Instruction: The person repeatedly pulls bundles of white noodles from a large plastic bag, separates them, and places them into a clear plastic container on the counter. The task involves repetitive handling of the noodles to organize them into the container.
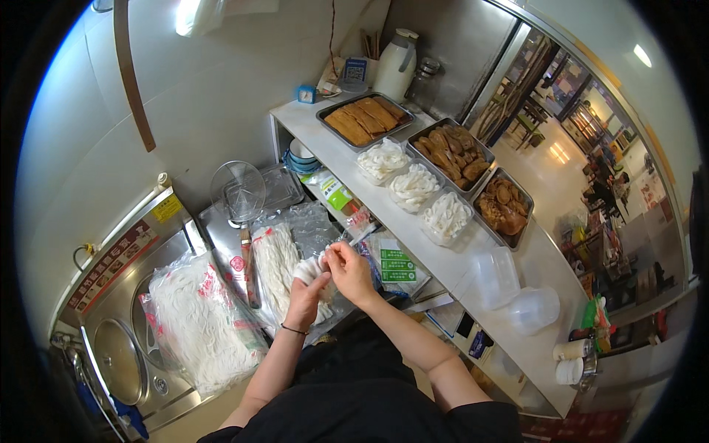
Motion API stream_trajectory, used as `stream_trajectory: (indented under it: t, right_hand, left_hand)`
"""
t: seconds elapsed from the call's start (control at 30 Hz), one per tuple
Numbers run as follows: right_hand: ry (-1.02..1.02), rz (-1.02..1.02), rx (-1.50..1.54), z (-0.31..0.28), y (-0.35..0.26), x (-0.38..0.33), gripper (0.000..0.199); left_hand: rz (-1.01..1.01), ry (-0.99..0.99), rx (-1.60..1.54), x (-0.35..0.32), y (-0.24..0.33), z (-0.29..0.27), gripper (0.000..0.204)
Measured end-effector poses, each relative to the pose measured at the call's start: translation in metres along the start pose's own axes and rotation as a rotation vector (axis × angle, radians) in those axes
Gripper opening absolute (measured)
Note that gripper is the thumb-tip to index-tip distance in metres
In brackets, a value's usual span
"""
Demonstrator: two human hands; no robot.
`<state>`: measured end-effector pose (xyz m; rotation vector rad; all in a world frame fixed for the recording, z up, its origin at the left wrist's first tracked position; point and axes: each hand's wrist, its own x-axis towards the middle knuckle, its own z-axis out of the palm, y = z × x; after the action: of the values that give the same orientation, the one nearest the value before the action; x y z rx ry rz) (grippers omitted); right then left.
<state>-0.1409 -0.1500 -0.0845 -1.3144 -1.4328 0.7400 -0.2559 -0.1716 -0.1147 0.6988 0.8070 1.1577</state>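
Observation:
My left hand (304, 299) is closed around a small bundle of white noodles (306, 271). Close beside it, my right hand (350, 275) has its fingertips pinched at the far end of that bundle. Beneath both hands lies an opened clear plastic bag with long white noodles (275, 255), partly hidden by my left hand. A larger clear bag of white noodles (199, 317) rests to the left, over the sink's edge. On the counter to the right stand three clear tubs of white noodles (384, 160), (415, 186), (446, 216) in a row.
Behind the tubs, metal trays hold brown slabs (367, 119) and dark brown cooked pieces (452, 153), (502, 207). Clear plastic containers (496, 277) sit on the white counter (461, 262). A wire strainer (238, 193) lies beyond the bags; a white jug (396, 65) stands at the back.

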Motion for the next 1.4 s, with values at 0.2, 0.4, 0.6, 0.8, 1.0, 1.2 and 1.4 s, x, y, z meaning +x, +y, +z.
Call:
stream_trajectory:
  t: [0.2,0.4,0.6,0.8,1.0,1.2,1.4]
  right_hand:
    - [0.021,-0.196,-0.327,-0.007,0.008,0.009,0.013]
    - [-0.031,0.205,0.136,-0.022,0.044,0.046,0.012]
    - [0.034,0.083,0.378,-0.079,0.012,0.086,0.012]
    - [0.184,-0.033,0.303,-0.147,-0.037,0.133,0.013]
    - [0.298,-0.017,0.285,-0.185,-0.051,0.16,0.016]
    - [0.342,0.139,0.116,-0.209,-0.01,0.179,0.018]
    - [0.324,0.281,-0.068,-0.212,0.018,0.185,0.021]
  left_hand:
    - [0.059,0.132,0.193,0.013,-0.003,0.015,0.023]
    - [-0.079,0.125,0.174,0.007,-0.02,-0.008,0.017]
    - [-0.166,0.157,0.156,-0.001,-0.031,-0.031,0.01]
    - [-0.178,0.199,0.131,-0.004,-0.036,-0.043,0.009]
    - [-0.166,0.262,0.079,0.0,-0.035,-0.051,0.009]
    - [-0.176,0.26,0.091,0.004,-0.04,-0.057,0.008]
    - [-0.154,0.248,0.101,0.003,-0.037,-0.059,0.008]
